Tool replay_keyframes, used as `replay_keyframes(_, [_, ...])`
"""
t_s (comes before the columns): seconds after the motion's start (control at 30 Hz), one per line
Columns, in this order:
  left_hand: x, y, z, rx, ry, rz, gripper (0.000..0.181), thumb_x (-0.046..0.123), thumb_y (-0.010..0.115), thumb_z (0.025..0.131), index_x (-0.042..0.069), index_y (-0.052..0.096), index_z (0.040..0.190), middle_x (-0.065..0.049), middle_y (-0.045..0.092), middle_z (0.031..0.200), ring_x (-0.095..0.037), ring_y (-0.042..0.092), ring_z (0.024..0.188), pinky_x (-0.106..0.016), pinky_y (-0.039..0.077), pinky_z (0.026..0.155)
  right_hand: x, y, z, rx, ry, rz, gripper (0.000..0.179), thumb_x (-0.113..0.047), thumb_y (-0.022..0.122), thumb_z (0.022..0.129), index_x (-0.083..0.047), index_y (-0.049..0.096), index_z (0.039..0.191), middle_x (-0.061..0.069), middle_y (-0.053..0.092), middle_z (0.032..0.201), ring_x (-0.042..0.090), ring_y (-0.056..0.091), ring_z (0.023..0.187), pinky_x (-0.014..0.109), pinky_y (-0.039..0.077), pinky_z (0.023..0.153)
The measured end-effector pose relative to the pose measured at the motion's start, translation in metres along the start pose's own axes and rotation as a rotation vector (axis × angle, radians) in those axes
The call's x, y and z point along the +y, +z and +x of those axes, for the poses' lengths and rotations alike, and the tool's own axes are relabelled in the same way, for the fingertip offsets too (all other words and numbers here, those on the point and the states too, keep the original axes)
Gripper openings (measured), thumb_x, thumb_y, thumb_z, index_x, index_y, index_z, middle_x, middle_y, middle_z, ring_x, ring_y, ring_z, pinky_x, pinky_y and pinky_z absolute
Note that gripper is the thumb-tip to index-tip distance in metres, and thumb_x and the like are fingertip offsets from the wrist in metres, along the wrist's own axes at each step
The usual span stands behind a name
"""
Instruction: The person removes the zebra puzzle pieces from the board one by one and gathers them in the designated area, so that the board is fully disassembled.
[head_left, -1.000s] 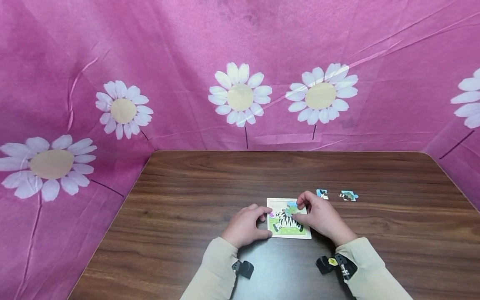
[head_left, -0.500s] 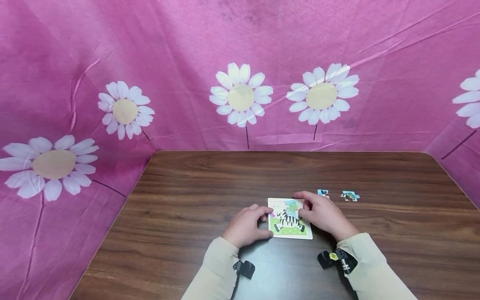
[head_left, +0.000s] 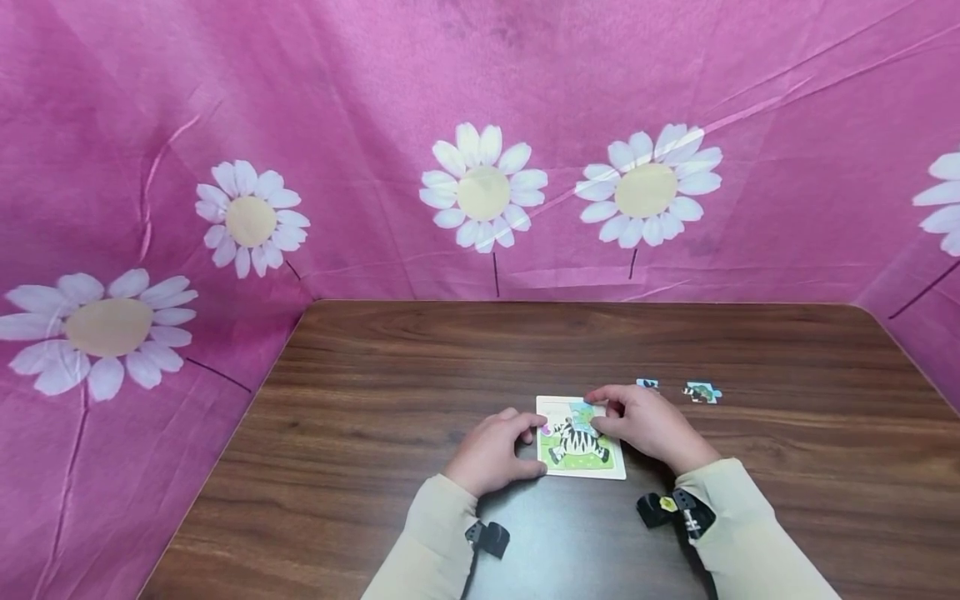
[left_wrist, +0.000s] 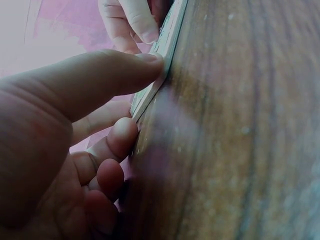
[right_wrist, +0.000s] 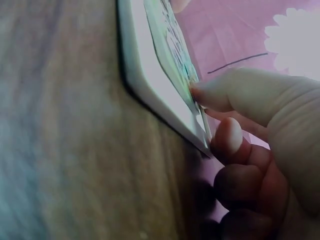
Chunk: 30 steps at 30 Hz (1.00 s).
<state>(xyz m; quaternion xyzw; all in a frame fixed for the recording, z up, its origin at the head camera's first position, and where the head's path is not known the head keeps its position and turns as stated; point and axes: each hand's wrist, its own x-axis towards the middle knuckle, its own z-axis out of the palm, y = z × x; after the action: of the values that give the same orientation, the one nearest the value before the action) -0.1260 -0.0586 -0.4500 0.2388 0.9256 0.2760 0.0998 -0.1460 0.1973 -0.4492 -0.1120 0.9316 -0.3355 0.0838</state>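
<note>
A small white-framed jigsaw board [head_left: 553,407] with a zebra picture [head_left: 580,444] lies on the table. At its left side my left hand [head_left: 486,457] grips the frame. In the left wrist view that thumb [left_wrist: 107,75] presses the rim near a corner, with the other fingers below at the edge. My right hand [head_left: 654,427] pinches a blue-and-green jigsaw piece [head_left: 582,414] between thumb and index finger, over the board's upper middle. The board's upper right part is hidden under the right hand. In the right wrist view, the right thumb [right_wrist: 225,90] touches the picture's surface.
Beyond the right hand lie two loose jigsaw pieces: one blue piece [head_left: 647,383], partly hidden by the hand, and one blue-and-green piece [head_left: 702,392] farther right. The brown wooden table [head_left: 375,400] meets a pink cloth [head_left: 360,100] with daisies at its far edge.
My right index finger has shifted left to the board's top edge, and the thumb has risen a little higher on the board. The left hand stays at the frame.
</note>
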Motion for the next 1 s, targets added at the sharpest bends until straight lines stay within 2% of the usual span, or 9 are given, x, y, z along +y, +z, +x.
replay_keyframes(0.17, [0.001,0.000,0.000,0.002,0.001,-0.005,0.060,0.035,0.085,0.075,0.024,0.066,0.131,0.014,0.049,0.089,-0.004,0.047,0.079,-0.023,0.038,0.071,0.003,0.001,-0.002,0.045,-0.024,0.009,0.027,-0.019,0.075,0.086,-0.010,0.071,0.111,-0.005,0.051,0.071,0.012,0.047,0.063,0.027,0.034,0.057])
replay_keyframes(0.4, [-0.001,0.001,0.000,0.006,0.005,0.011,0.059,0.034,0.084,0.076,0.024,0.066,0.132,0.015,0.049,0.088,-0.004,0.046,0.078,-0.023,0.038,0.070,0.011,-0.002,-0.007,0.123,-0.068,0.067,0.023,-0.012,0.075,0.084,-0.008,0.071,0.106,-0.005,0.049,0.070,0.009,0.046,0.064,0.026,0.037,0.060])
replay_keyframes(0.57, [-0.001,0.001,0.000,0.016,0.021,0.007,0.059,0.034,0.084,0.076,0.023,0.066,0.131,0.014,0.050,0.089,-0.004,0.046,0.078,-0.022,0.038,0.071,0.020,-0.013,-0.015,0.127,-0.046,0.073,0.025,-0.011,0.075,0.086,-0.008,0.071,0.110,-0.004,0.048,0.069,0.009,0.045,0.062,0.027,0.036,0.059])
replay_keyframes(0.77, [-0.002,0.001,-0.001,0.025,0.042,0.001,0.050,0.033,0.084,0.076,0.025,0.069,0.124,0.014,0.052,0.090,-0.003,0.048,0.080,-0.023,0.040,0.074,0.030,-0.028,-0.024,0.151,-0.011,0.102,0.028,-0.014,0.075,0.088,-0.006,0.069,0.114,-0.002,0.048,0.070,0.009,0.043,0.061,0.026,0.035,0.057])
replay_keyframes(1.0, [0.000,0.001,-0.002,0.036,0.055,0.005,0.050,0.032,0.084,0.076,0.026,0.069,0.123,0.012,0.052,0.090,-0.004,0.048,0.080,-0.023,0.041,0.074,0.044,-0.044,-0.029,0.210,-0.025,0.098,0.030,-0.015,0.075,0.088,-0.004,0.069,0.115,-0.001,0.049,0.070,0.007,0.044,0.060,0.026,0.036,0.056])
